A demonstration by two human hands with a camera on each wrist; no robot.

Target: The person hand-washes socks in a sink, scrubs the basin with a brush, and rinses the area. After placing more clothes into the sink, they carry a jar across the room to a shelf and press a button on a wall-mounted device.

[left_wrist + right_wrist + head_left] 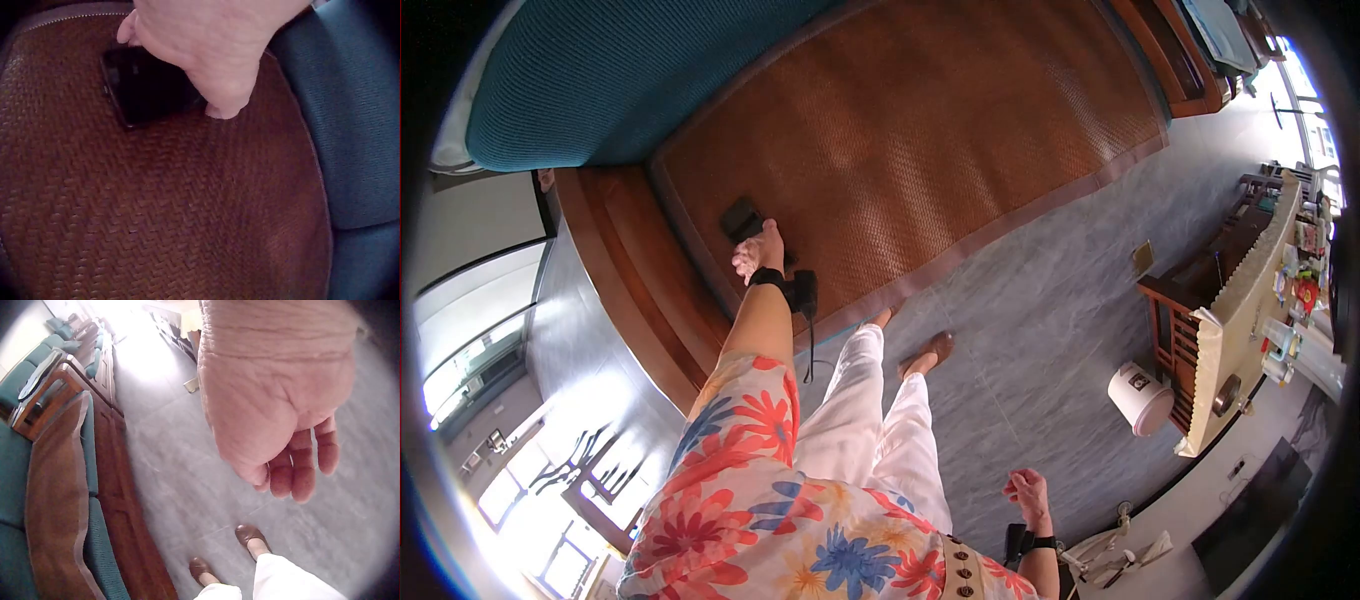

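Note:
A black, flat phone-like device lies on a brown woven mat in the left wrist view; the head view shows it near the seat's left end. My left hand reaches down over it. Seen from the wrist, that hand grips the device from above, thumb at one end and fingertips by the far edge; the palm hides part of it. My right hand hangs at my side, and its wrist view shows the hand with loosely curled fingers, holding nothing.
Teal cushions back the wooden seat, whose armrest is at left. A white bucket stands on the grey floor beside a cloth-covered table. Brown shoes are below me.

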